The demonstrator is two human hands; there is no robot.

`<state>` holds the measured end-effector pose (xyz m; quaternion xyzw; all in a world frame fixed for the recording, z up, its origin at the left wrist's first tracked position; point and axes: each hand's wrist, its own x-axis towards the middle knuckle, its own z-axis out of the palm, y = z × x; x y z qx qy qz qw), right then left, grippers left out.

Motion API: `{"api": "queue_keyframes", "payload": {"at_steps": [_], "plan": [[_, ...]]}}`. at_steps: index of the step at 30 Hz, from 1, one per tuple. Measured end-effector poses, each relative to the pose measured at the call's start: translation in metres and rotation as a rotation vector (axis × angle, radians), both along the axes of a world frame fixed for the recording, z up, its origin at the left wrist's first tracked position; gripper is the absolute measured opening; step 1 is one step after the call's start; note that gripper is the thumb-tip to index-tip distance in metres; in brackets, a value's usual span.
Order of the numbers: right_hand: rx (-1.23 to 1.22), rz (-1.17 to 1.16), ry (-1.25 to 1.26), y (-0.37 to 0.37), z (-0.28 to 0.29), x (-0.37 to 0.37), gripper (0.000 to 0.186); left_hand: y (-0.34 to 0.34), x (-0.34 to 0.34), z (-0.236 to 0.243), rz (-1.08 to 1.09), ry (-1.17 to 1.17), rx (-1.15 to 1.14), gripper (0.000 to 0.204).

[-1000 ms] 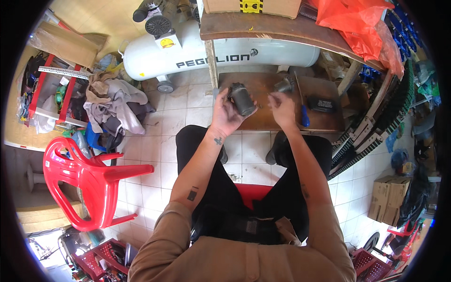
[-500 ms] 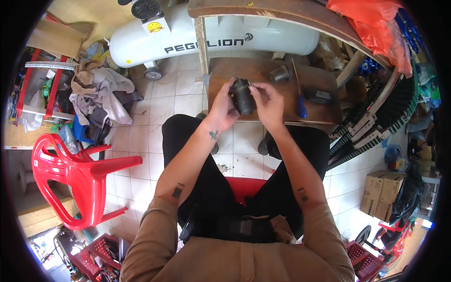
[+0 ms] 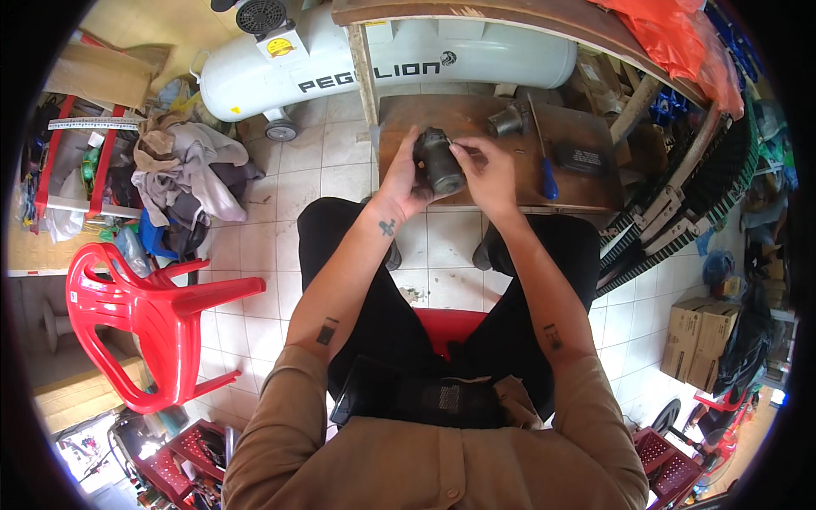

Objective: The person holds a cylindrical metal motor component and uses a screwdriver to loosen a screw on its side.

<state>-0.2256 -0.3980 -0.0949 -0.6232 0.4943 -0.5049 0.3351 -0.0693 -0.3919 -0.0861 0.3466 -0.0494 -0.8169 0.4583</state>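
Observation:
My left hand is wrapped round the side of a dark, worn metal cylinder with a narrower top, holding it over the near part of a low wooden bench. At the cylinder's upper right edge, the thumb and fingers of my right hand are pinched together. Anything small between those fingertips is too hard to make out. On the bench beyond lie a second dark metal part, a screwdriver with a blue handle and a flat black case.
A white air compressor tank stands behind the bench, under a wooden shelf. Coiled black ribbed belts fill the right side. At left are a red plastic chair and heaped grey cloth. Cardboard boxes sit at right.
The whole view has shifted slightly. The cylinder leans a little more in my left hand, its lower end toward the right; my right hand stays pinched at its upper edge.

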Motion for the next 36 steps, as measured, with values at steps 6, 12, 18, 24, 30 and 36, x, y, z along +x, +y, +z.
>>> {"api": "queue_keyframes", "payload": {"at_steps": [6,12,18,24,30,36], "plan": [[0.019,0.026,0.037,0.000,-0.001,-0.001,0.018,0.000,-0.001,0.000,-0.005,-0.012,0.025,0.058],[-0.053,0.033,0.105,0.002,0.003,-0.002,0.018,0.002,-0.001,-0.002,-0.038,-0.021,0.020,0.054],[-0.059,0.039,0.167,0.002,0.006,-0.002,0.015,0.000,0.000,-0.009,-0.036,-0.034,0.043,0.054],[-0.049,-0.024,0.182,0.001,0.004,-0.003,0.018,0.000,-0.002,-0.012,0.000,-0.161,-0.030,0.055],[-0.032,-0.083,0.186,0.004,0.005,-0.001,0.018,0.002,-0.003,-0.009,0.004,-0.215,-0.080,0.056],[-0.055,-0.104,0.178,0.006,0.002,0.003,0.016,0.003,-0.008,-0.009,0.028,-0.243,-0.090,0.052]]}}
